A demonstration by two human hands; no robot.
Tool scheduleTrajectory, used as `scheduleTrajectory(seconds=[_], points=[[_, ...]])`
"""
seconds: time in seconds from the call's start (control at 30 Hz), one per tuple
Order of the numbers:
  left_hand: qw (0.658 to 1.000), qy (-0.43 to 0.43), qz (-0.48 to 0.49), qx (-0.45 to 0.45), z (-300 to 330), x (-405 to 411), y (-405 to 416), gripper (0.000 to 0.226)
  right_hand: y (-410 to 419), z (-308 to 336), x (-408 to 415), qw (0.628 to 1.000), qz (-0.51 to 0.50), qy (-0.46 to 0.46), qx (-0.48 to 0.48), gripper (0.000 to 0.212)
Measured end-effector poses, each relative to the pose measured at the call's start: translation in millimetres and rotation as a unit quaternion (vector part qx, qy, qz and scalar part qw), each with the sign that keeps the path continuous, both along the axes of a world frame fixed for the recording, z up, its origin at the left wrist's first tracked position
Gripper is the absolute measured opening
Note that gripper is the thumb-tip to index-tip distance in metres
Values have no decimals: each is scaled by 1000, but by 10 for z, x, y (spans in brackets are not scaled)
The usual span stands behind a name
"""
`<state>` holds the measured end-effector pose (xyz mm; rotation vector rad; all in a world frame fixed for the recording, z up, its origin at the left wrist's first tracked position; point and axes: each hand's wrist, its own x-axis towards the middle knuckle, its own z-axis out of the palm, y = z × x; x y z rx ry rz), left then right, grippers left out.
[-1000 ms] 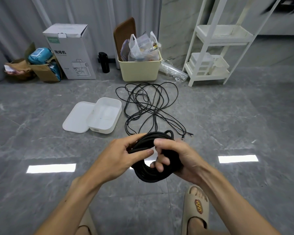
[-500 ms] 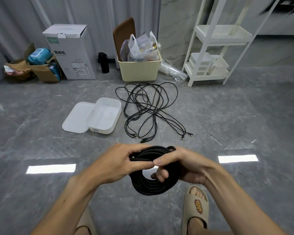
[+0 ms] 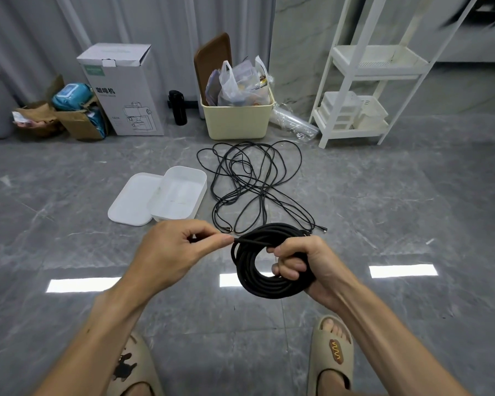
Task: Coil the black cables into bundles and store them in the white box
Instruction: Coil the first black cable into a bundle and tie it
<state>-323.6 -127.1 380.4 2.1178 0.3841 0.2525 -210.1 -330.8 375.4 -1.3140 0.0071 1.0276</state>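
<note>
A thick black cable coil hangs in front of me above the floor. My right hand grips the coil's right side, fingers curled through the loop. My left hand pinches the cable's free end at the coil's upper left. On the floor beyond lies a loose tangle of thin black cables. The open white box sits to the left of that tangle, with its white lid flat beside it.
A cream bin with plastic bags, a tall cardboard box, a black bottle and a white shelf rack stand along the far wall. My sandalled feet are on the grey floor below the hands.
My hands have moved apart. The left hand now pulls the cable end out to the left, while the right hand has shifted to grip the coil's right side, opening the loop to view.
</note>
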Motion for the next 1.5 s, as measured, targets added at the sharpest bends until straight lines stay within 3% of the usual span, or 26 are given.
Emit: scheduleTrajectory(seconds=[0.1, 0.3, 0.57, 0.7, 0.87, 1.07, 1.17, 1.33, 1.4, 1.5], points=[[1000, -7, -3, -23, -5, 5, 29, 24, 2, 27, -9, 1000, 5, 6, 12, 23], [988, 6, -33, -148, -29, 13, -29, 20, 21, 79, -111, 997, 7, 32, 63, 10], [916, -1, -25, -401, 14, 50, -301, 29, 70, 74, -196, 979, -22, 106, 172, 7], [863, -10, -14, -504, 18, 78, -363, 38, 31, 50, -173, 979, 14, 89, 183, 14], [847, 9, -5, -531, 21, 94, -337, 53, 2, 61, -87, 987, 85, 10, 135, 5], [863, 45, -10, -503, 15, 104, -281, 53, -19, 49, -13, 986, 127, -65, 80, 41], [870, 71, -28, -486, 15, 104, -304, 40, -10, 76, -22, 982, 146, -114, 39, 31], [867, 90, -32, -488, -24, 113, -341, 28, 35, 38, -134, 976, 93, -195, 8, 36], [847, 96, -44, -521, -40, 114, -347, 32, 53, 40, -155, 979, 64, -192, 34, 38], [788, 83, -39, -608, -75, 115, -376, 33, 59, 62, -156, 983, 41, -165, 74, 37]])
